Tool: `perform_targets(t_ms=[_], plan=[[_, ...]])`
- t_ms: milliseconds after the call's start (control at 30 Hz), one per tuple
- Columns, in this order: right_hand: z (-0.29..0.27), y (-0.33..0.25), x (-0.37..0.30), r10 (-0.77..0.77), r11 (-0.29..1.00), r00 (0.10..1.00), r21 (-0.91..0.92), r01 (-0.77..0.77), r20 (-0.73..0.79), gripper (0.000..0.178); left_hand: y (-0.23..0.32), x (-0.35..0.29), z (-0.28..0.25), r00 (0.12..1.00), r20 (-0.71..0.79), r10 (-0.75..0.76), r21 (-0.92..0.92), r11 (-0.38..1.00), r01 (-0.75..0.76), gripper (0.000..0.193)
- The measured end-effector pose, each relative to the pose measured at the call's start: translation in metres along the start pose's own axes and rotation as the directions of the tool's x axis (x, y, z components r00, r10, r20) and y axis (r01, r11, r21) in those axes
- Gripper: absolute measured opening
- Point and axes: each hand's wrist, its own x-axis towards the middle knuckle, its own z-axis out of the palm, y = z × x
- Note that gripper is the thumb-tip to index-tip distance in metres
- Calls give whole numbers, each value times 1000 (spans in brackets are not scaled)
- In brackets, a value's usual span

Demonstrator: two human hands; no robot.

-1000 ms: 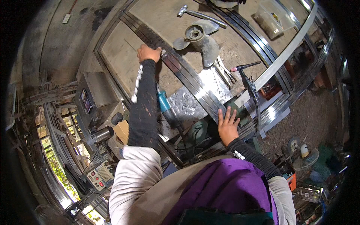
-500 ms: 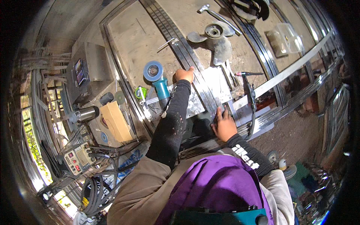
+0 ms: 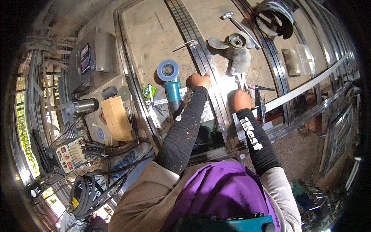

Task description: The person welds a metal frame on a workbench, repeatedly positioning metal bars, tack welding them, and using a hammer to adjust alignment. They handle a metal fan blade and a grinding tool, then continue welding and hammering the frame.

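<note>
Glinted along the long grooved metal bars (image 3: 223, 116), flared white on the flat silvery sheet (image 3: 228, 83), bent and darkened toward the edges.

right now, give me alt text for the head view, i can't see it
A person's left hand touches long metal bars while the right hand is at some metal hand tools, its grip unclear. An angle grinder lies to the left, a propeller beyond.

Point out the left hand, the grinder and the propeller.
Left hand (image 3: 199, 81), head view: the back of the hand.
Grinder (image 3: 174, 90), head view: its teal body, below the disc.
Propeller (image 3: 237, 41), head view: its round hub.
</note>
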Motion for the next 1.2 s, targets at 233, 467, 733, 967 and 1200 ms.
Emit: perform_targets(t_ms=[233, 467, 733, 967, 1200], plan=[[-73, -31, -4, -136, 889, 991, 443, 119, 7, 19, 8, -6, -3, 999, -23, -32, 52, 998, 33, 49], [-62, -144, 135, -57, 833, 998, 553, 25, 41, 26, 0, -7, 4, 998, -67, -8, 16, 1000, 9, 34], [-31, -152, 182, 26, 901, 988, 425, -90, 154, 32, 3, -6, 13, 996, -59, -72, -43, 997, 70, 23], [-5, -134, 193, 58, 854, 979, 499, -151, 197, 36, 10, -10, 8, 995, 24, -93, -13, 996, 94, 24], [9, -130, 201, 42, 820, 975, 550, -157, 216, 36, 8, -9, 11, 996, -13, -84, 20, 996, 84, 24]])
